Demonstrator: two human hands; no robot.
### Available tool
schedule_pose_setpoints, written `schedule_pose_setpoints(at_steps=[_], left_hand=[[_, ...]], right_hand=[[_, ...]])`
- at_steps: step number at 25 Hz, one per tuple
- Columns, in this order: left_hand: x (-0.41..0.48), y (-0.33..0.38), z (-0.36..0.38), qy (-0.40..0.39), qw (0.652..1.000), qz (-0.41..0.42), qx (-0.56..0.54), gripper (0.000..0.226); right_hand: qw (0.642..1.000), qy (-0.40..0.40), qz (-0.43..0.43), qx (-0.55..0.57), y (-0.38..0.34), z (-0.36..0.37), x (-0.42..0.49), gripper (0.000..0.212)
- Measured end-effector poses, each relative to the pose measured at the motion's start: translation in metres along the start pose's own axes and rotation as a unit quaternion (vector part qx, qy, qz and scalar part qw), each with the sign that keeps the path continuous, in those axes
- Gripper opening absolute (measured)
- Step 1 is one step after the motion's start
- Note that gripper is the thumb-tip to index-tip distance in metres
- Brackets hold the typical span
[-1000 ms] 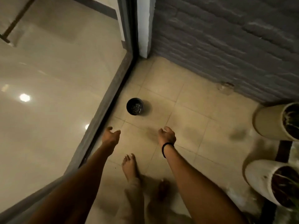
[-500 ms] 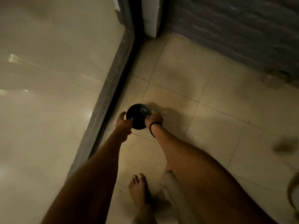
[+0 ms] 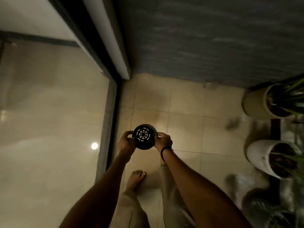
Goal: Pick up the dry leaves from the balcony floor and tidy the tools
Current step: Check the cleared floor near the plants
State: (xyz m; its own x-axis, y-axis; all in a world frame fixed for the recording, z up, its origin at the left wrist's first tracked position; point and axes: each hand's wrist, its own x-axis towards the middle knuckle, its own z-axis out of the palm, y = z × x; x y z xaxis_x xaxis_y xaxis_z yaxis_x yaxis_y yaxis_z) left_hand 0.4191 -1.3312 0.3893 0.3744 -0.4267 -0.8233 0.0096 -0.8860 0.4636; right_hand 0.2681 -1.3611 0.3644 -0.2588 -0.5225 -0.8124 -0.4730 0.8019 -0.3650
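My left hand (image 3: 126, 143) and right hand (image 3: 164, 141) each clasp one side of the small round black plastic pot (image 3: 144, 137), slotted base towards me, above the beige tiled floor (image 3: 185, 102). Judged light, thin-walled and slightly flexible, so best held by the rim. Contents possibly nil; too dim to tell. Pale cylindrical planters (image 3: 254, 102) stand beyond, right.
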Motion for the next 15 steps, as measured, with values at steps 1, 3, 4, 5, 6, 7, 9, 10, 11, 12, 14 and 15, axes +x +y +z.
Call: schedule_pose_setpoints(at_steps=[1,3,4,5,6,7,9,10,11,12,14,15], left_hand=[[-0.029,0.012,-0.006,-0.02,1.0,0.015,0.009,0.031],[-0.08,0.038,-0.015,-0.049,0.997,0.048,0.029,0.034],[-0.105,0.049,-0.018,-0.062,0.994,0.076,0.043,0.034],[-0.129,0.058,-0.021,-0.077,0.99,0.1,0.061,0.035],[-0.137,0.055,-0.019,-0.086,0.986,0.125,0.066,0.037],[-0.145,0.052,-0.017,-0.088,0.982,0.149,0.074,0.039],[-0.176,0.05,-0.015,-0.084,0.975,0.169,0.113,0.037],[-0.195,0.049,-0.014,-0.092,0.972,0.172,0.135,0.034],[-0.214,0.044,-0.013,-0.101,0.969,0.173,0.145,0.03],[-0.242,0.043,-0.014,-0.115,0.968,0.172,0.144,0.026],[-0.282,0.023,-0.01,-0.151,0.962,0.165,0.155,0.026],[-0.302,0.014,-0.007,-0.168,0.956,0.167,0.172,0.029]], right_hand=[[1.0,0.014,0.007,0.028,-0.001,-0.02,-0.026,0.027],[0.995,0.043,0.02,0.089,-0.003,-0.054,-0.077,0.024],[0.991,0.055,0.025,0.121,0.0,-0.07,-0.103,0.022],[0.987,0.066,0.031,0.146,0.004,-0.084,-0.126,0.02],[0.982,0.078,0.036,0.166,0.013,-0.094,-0.142,0.018],[0.977,0.096,0.039,0.185,0.021,-0.104,-0.161,0.02],[0.966,0.131,0.042,0.217,0.031,-0.13,-0.217,0.024],[0.958,0.146,0.047,0.242,0.041,-0.139,-0.241,0.024],[0.951,0.159,0.052,0.261,0.052,-0.145,-0.26,0.024],[0.945,0.168,0.056,0.276,0.066,-0.151,-0.277,0.024],[0.926,0.183,0.074,0.322,0.102,-0.159,-0.31,0.022],[0.915,0.191,0.083,0.345,0.122,-0.162,-0.327,0.021]])
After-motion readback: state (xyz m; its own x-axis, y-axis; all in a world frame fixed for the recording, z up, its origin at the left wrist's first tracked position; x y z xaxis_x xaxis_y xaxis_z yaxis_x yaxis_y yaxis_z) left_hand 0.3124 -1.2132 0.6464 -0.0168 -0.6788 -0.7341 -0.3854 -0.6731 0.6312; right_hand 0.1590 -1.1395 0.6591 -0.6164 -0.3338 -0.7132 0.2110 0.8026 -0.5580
